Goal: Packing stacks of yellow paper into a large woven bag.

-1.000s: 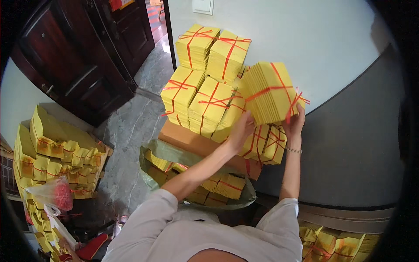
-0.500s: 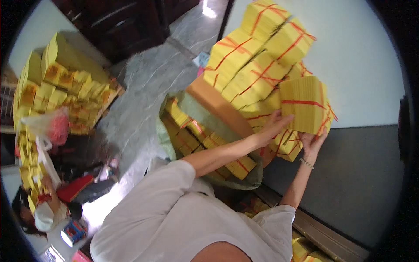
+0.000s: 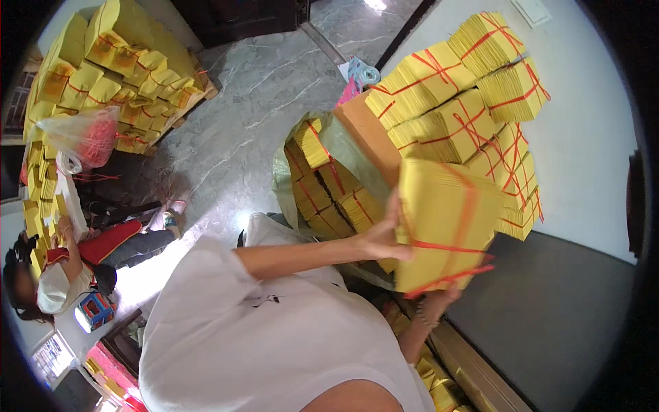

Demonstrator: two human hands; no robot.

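A thick bundle of yellow paper (image 3: 439,213), tied crosswise with red string, is lifted in both my hands and tilted. My left hand (image 3: 384,237) grips its left side, fingers partly behind it. Under its lower edge, my right hand (image 3: 439,299) supports it, with a beaded bracelet at the wrist; some of those fingers are hidden. Left of the bundle stands an open green woven sack (image 3: 283,175) holding several similar yellow bundles (image 3: 312,196). Beyond my hands, a stack of red-tied yellow bundles (image 3: 456,123) leans by the white wall.
A brown cardboard sheet (image 3: 371,130) stands between sack and stack. More yellow bundles (image 3: 123,75) are piled at far left, near a clear bag of red string (image 3: 96,141). A seated person (image 3: 68,268) works at the left. Grey marbled floor (image 3: 254,103) lies between the piles.
The bundle has come away from the stack, moving nearer to me and turning to show a broad face. Both hands moved with it. My view has shifted too.
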